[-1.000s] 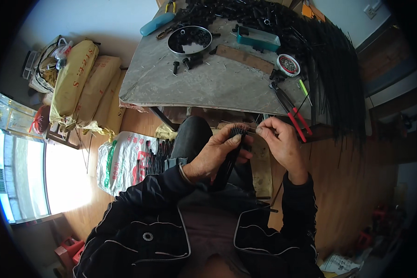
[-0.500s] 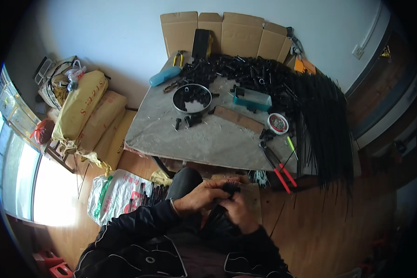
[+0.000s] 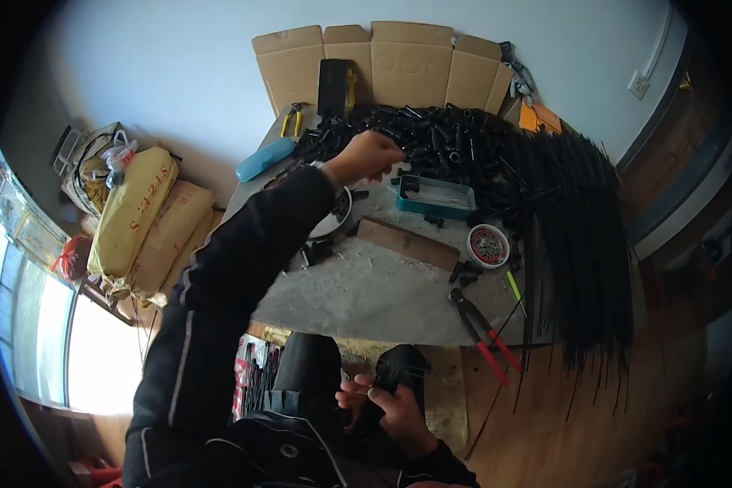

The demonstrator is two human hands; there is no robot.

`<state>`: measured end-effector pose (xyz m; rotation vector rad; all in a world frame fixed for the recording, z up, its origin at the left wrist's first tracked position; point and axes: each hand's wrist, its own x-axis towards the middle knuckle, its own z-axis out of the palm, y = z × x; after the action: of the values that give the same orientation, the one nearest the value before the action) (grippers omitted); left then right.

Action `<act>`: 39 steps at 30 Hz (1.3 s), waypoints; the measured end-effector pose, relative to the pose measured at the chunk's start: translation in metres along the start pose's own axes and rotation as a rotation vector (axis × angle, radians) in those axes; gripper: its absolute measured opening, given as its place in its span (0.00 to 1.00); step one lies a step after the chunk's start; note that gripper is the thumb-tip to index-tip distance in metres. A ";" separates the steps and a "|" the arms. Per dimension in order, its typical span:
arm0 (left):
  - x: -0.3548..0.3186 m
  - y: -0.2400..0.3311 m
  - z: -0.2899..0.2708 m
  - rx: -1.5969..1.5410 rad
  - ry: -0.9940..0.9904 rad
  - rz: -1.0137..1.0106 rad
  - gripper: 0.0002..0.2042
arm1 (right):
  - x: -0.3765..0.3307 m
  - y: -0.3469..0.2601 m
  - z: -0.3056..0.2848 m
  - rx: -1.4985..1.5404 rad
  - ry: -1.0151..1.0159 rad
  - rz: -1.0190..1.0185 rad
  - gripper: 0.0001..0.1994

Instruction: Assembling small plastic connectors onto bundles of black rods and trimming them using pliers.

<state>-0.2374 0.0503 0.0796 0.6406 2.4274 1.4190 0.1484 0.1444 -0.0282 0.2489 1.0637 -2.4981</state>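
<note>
The left hand [image 3: 372, 157] is stretched over the table [image 3: 366, 293] to the heap of black parts [image 3: 431, 142] by the far edge, fingers curled — whether anything is pinched cannot be told. The right hand [image 3: 394, 407] is closed around a black bundle [image 3: 398, 376] at the lap, below the near edge. Bare tabletop is left mid-table beside red-handled pliers [image 3: 484, 333].

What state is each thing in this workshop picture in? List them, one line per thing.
Left hand: stretched out over the heap of black parts.
Right hand: closed on a black part at the lap.
Teal tray: open.
Red-handled pliers: lying shut.
Round dish: filled with small pieces.
</note>
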 end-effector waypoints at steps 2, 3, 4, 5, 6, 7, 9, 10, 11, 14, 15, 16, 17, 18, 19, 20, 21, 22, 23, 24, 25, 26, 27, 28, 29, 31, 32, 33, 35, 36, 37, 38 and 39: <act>0.050 -0.006 0.016 0.051 0.018 -0.009 0.14 | 0.002 -0.001 -0.007 0.020 0.032 0.013 0.14; 0.069 -0.009 0.024 0.186 0.082 0.010 0.14 | 0.003 -0.001 -0.010 0.031 0.051 0.030 0.14; 0.085 -0.011 0.036 0.316 0.136 0.033 0.13 | 0.004 0.000 -0.016 0.039 0.064 0.028 0.14; 0.099 -0.014 0.045 0.313 0.123 0.031 0.13 | 0.004 0.000 -0.021 0.065 0.075 0.053 0.14; 0.110 -0.019 0.053 0.538 0.202 0.034 0.13 | 0.006 -0.001 -0.025 0.090 0.082 0.079 0.14; 0.115 -0.021 0.062 0.763 0.276 0.033 0.13 | 0.006 -0.004 -0.027 0.100 0.093 0.086 0.14; 0.124 -0.022 0.065 0.788 0.261 0.021 0.13 | 0.008 -0.011 -0.029 0.123 0.129 0.125 0.14; 0.124 -0.018 0.065 0.814 0.257 0.019 0.13 | 0.008 -0.011 -0.031 0.132 0.133 0.135 0.14; 0.125 -0.015 0.062 0.843 0.260 0.048 0.12 | 0.009 -0.011 -0.034 0.137 0.135 0.120 0.14; 0.120 -0.006 0.036 0.220 0.229 -0.076 0.12 | 0.014 -0.008 -0.035 0.151 0.123 0.107 0.13; 0.113 -0.006 0.023 -0.054 0.178 -0.101 0.13 | 0.015 -0.006 -0.034 0.154 0.125 0.097 0.12; 0.104 -0.010 0.004 -0.325 0.130 -0.120 0.13 | 0.017 -0.004 -0.034 0.157 0.102 0.105 0.12; 0.092 -0.015 -0.018 -0.490 -0.038 -0.019 0.15 | 0.017 -0.003 -0.035 0.149 0.084 0.101 0.12; 0.081 -0.018 -0.033 -0.479 -0.026 -0.020 0.15 | 0.016 -0.002 -0.035 0.141 0.067 0.096 0.12; 0.071 -0.019 -0.046 -0.623 0.016 -0.070 0.15 | 0.015 -0.003 -0.034 0.140 0.051 0.100 0.12; 0.062 -0.019 -0.057 -0.770 0.057 -0.117 0.15 | 0.013 -0.004 -0.031 0.147 0.076 0.105 0.12; 0.056 -0.025 -0.067 -0.765 0.065 -0.113 0.15 | 0.012 -0.005 -0.029 0.154 0.104 0.109 0.12; 0.051 -0.039 -0.081 -0.659 0.065 -0.109 0.16 | 0.013 -0.005 -0.029 0.144 0.082 0.114 0.12; 0.049 -0.048 -0.086 -0.559 0.051 -0.109 0.17 | 0.013 -0.003 -0.030 0.129 0.055 0.097 0.13; 0.050 -0.056 -0.087 -0.559 0.058 -0.103 0.17 | 0.013 -0.002 -0.031 0.114 0.031 0.078 0.13; 0.049 -0.059 -0.085 -0.345 0.072 -0.120 0.16 | 0.013 0.000 -0.032 0.109 0.030 0.078 0.13; 0.050 -0.061 -0.083 -0.131 0.083 -0.135 0.15 | 0.014 0.001 -0.032 0.129 0.031 0.084 0.13; 0.056 -0.061 -0.076 0.189 0.109 -0.205 0.14 | 0.014 0.001 -0.031 0.149 0.033 0.089 0.13; 0.059 -0.065 -0.069 0.187 0.112 -0.203 0.14 | 0.015 0.001 -0.030 0.145 0.033 0.088 0.13; 0.062 -0.070 -0.058 0.477 0.173 -0.142 0.15 | 0.014 0.000 -0.027 0.151 0.049 0.094 0.13; 0.056 -0.065 -0.032 0.762 0.261 -0.126 0.19 | 0.014 -0.001 -0.025 0.158 0.076 0.092 0.13; 0.061 -0.068 -0.028 0.756 0.253 -0.118 0.19 | 0.014 -0.002 -0.024 0.130 0.091 0.082 0.13; 0.067 -0.073 -0.023 0.842 0.268 -0.141 0.18 | 0.013 -0.003 -0.022 0.102 0.106 0.073 0.13; 0.068 -0.072 -0.026 0.936 0.259 -0.188 0.17 | 0.012 -0.005 -0.019 0.094 0.100 0.049 0.13; 0.068 -0.071 -0.027 0.933 0.262 -0.188 0.17 | 0.011 -0.005 -0.016 0.086 0.089 0.026 0.13; 0.066 -0.064 -0.027 0.855 0.285 -0.157 0.16 | 0.010 -0.005 -0.015 0.082 0.093 0.026 0.13; 0.058 -0.047 -0.024 0.778 0.302 -0.123 0.15 | 0.008 -0.006 -0.015 0.078 0.081 0.042 0.13; 0.047 -0.032 -0.024 0.773 0.296 -0.118 0.15 | 0.006 -0.005 -0.015 0.074 0.069 0.059 0.14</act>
<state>-0.2960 0.0412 0.0631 0.4300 3.1869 0.5114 0.1409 0.1563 -0.0371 0.3858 0.9768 -2.4952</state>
